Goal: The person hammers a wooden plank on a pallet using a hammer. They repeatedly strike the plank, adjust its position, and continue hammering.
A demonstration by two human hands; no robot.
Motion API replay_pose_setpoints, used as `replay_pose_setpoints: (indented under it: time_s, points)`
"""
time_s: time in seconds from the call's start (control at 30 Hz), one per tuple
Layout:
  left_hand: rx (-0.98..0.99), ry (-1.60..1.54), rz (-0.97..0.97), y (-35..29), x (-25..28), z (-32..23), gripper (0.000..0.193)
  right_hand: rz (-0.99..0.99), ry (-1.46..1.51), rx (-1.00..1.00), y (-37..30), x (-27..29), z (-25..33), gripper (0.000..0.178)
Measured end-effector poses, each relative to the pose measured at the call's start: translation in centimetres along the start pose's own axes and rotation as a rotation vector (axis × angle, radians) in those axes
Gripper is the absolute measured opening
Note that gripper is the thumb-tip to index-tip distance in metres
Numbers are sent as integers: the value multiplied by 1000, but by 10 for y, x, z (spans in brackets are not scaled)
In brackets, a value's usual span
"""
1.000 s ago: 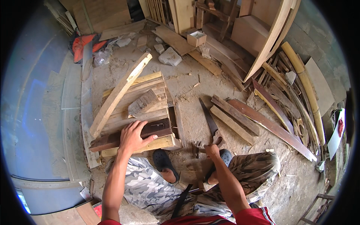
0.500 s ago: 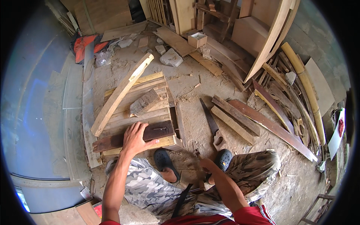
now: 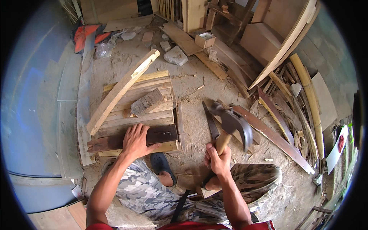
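Note:
My left hand [image 3: 135, 142] lies across a dark wooden plank [image 3: 111, 143], its fingers over the far edge and its thumb along the near edge. A thin nail [image 3: 164, 133] shows near the plank's right end; whether it is driven in or lying flat, I cannot tell. The plank rests on a low platform of pale slats [image 3: 132, 117]. To the right, my right hand [image 3: 219, 159] is closed round the wooden handle of a claw hammer [image 3: 222, 144]. Its metal head is raised and smeared by motion, over the floor beside the platform.
A long pale beam [image 3: 122, 92] and a short rough block [image 3: 147, 102] lie on the slats. Behind the hammer are a handsaw [image 3: 210, 119] and a brown board [image 3: 274, 138]. Scrap wood and a bamboo pole [image 3: 308, 103] line the right wall.
My right hand has come up from low between the knees, bringing the hammer into plain view. My left hand stays on the plank. The whole view has shifted slightly.

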State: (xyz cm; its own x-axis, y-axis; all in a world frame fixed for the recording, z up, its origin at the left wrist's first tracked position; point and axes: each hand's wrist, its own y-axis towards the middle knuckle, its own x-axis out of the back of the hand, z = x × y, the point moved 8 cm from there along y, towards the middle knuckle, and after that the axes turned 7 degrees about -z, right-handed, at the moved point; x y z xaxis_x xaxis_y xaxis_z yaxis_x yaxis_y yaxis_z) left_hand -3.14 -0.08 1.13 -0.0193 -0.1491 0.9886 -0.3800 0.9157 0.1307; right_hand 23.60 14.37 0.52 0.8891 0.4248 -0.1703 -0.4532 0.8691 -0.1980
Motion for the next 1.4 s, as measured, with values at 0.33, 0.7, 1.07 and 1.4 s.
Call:
replay_pose_setpoints:
  time_s: [0.33,0.7,1.07,1.4]
  points:
    - [-40,-24,20,4,3,-2,91,5,-312,-421,-32,15,-46,21]
    - [-41,4,9,2,10,-4,88,116,-181,-517,-55,-13,-93,19]
    - [-92,9,-10,7,8,-7,90,158,-343,-398,-43,-18,-81,23]
    - [-99,13,-4,8,6,-5,89,-63,-38,-64,-43,-24,-65,8]
